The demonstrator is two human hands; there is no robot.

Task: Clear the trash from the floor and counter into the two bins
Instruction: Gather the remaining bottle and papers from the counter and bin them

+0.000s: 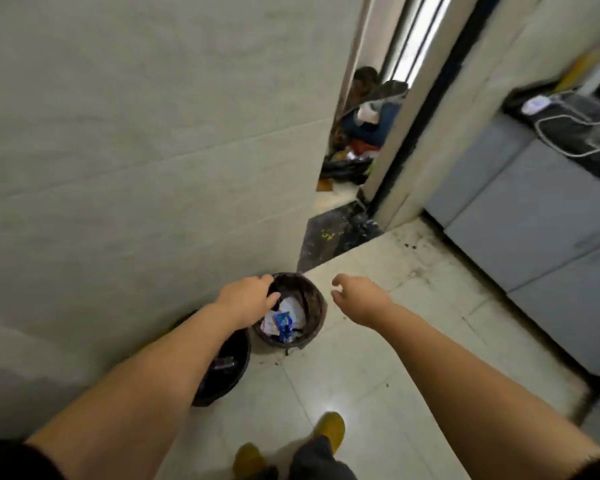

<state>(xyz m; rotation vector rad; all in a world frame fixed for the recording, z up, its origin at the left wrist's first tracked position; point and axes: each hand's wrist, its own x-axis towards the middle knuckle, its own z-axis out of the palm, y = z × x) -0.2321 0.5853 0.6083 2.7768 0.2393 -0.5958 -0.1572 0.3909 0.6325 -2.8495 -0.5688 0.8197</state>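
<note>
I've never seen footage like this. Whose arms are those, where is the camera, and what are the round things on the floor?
There is no machine here. A person wears a wide-angle camera on the head, so you look down along their two bare arms; the wide lens bends the walls.

The left hand reaches over the rim of a small brown bin standing on the tiled floor by the wall. Inside it lie crumpled white paper and a blue wrapper. The right hand hangs open beside the bin, empty. Whether the left hand holds anything, I cannot tell.

A second, black bin sits nearer, partly hidden under the left forearm. Dark crumbs dot the floor near the grey cabinets. The yellow shoes at the bottom are the person's own.
</note>
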